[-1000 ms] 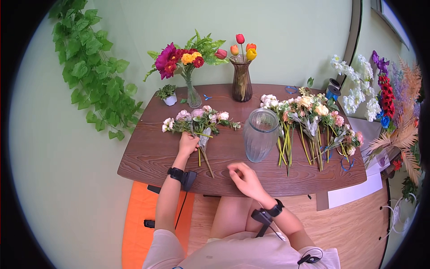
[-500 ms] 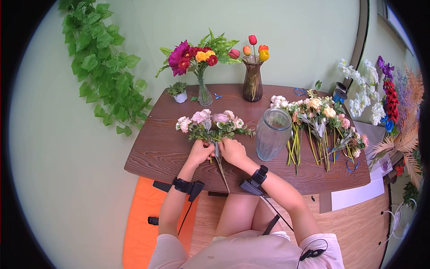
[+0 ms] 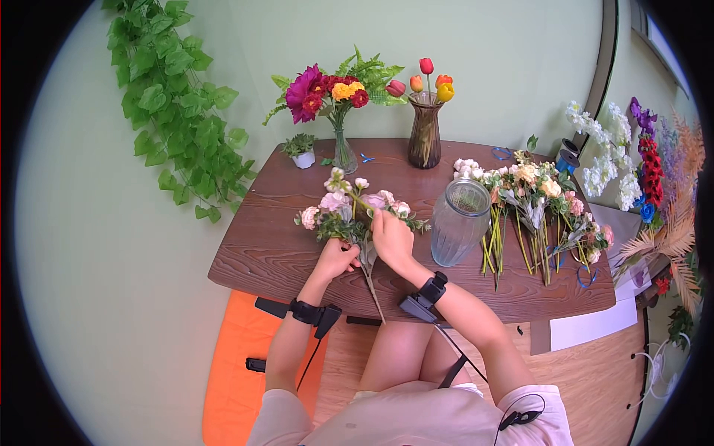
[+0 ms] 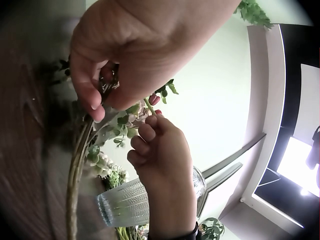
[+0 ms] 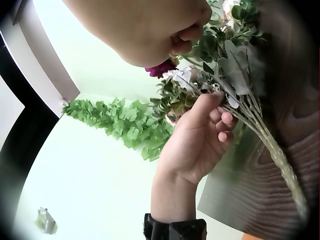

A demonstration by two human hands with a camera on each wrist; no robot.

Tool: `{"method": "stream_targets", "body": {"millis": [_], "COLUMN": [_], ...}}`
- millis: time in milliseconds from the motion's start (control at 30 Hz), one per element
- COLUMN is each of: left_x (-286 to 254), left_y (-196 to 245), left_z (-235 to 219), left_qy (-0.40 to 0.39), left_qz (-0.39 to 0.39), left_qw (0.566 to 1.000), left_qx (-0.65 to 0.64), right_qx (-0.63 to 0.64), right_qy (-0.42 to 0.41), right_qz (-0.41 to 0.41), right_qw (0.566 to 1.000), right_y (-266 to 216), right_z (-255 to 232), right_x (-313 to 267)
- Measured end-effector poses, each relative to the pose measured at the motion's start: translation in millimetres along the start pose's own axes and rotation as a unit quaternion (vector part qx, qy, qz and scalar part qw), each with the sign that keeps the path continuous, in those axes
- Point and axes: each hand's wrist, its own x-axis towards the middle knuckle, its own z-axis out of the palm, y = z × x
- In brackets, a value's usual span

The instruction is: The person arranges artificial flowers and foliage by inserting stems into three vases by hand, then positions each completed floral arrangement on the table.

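Observation:
My left hand pinches the stems of a bouquet of pink and pale artificial flowers over the front of the table. Those bundled stems slant down toward the table's front edge. Just above and to the right, my right hand grips the green stem of one flower sprig, whose small pale blooms tilt up to the left over the bouquet. In the left wrist view the right hand's fingers are curled round that stem. A clear ribbed glass vase stands to the right of my hands.
Several more flower stems lie right of the glass vase, near blue ribbon and ribbon spools. Along the back stand a small potted plant, a vase of mixed flowers and a brown vase of tulips.
My right hand has come from the table's front edge to the bouquet, taken a flower sprig by its stem and raised it. The left hand stays on the bouquet stems.

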Motion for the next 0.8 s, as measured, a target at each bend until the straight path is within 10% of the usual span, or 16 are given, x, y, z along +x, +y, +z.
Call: {"method": "stream_targets", "body": {"millis": [333,800], "left_x": [4.1,12.5], "left_y": [5.1,16.1], "left_z": [-29.1,-48.5], "left_qy": [0.037,0.107], "left_qz": [-0.037,0.028], "left_qw": [0.998,0.987], "left_qx": [-0.038,-0.119], "right_qx": [0.235,0.416], "right_qy": [0.06,-0.125], "right_qz": [0.016,0.177], "right_qw": [0.97,0.883], "right_y": [21.3,62.2], "right_z": [-2.6,-12.0], "right_x": [-15.1,-67.3]}}
